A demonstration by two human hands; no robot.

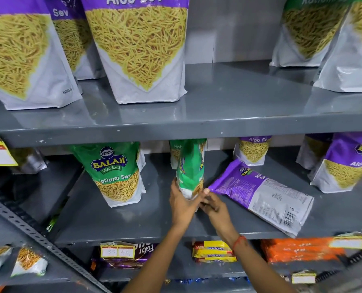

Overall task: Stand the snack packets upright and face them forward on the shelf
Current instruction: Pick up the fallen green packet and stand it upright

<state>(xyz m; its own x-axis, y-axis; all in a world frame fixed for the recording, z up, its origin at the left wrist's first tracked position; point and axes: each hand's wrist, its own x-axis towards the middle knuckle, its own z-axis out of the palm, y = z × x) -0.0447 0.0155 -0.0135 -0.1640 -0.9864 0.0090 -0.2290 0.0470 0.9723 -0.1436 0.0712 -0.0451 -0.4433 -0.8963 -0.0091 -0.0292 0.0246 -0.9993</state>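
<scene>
A: Going left to right on the middle shelf (pixel 116 227), what was already done?

B: At about nine o'clock from the hands, a green packet (pixel 114 172) stood upright and faced forward. It read "BALAJI WAFERS" and "Ratlami Sev".

A: And in the middle?

B: A second green pouch (pixel 190 166) was upright but turned edge-on, so its front did not face out. The left hand (pixel 183 203) was wrapped round its lower left side, and the right hand (pixel 212 205) pinched its lower right corner, thumb against the pack. Both hands were closed on that pouch. I judged this to be the packet being turned.

A: What was left?

B: At three o'clock from the hands, just beside them, a purple packet (pixel 262 195) lay flat, back side up, barcode toward the shelf edge. "Aloo Sev" was readable on it. It still needed standing and facing. Further right, at two o'clock, a purple pack (pixel 344 166) stood leaning a little, reading "Alo" and part of the logo.

A: The upper shelf?

B: Big packs (pixel 137 49) marked "Aloo Sev" stood upright and faced out. So I'd call the task roughly midway.
</scene>
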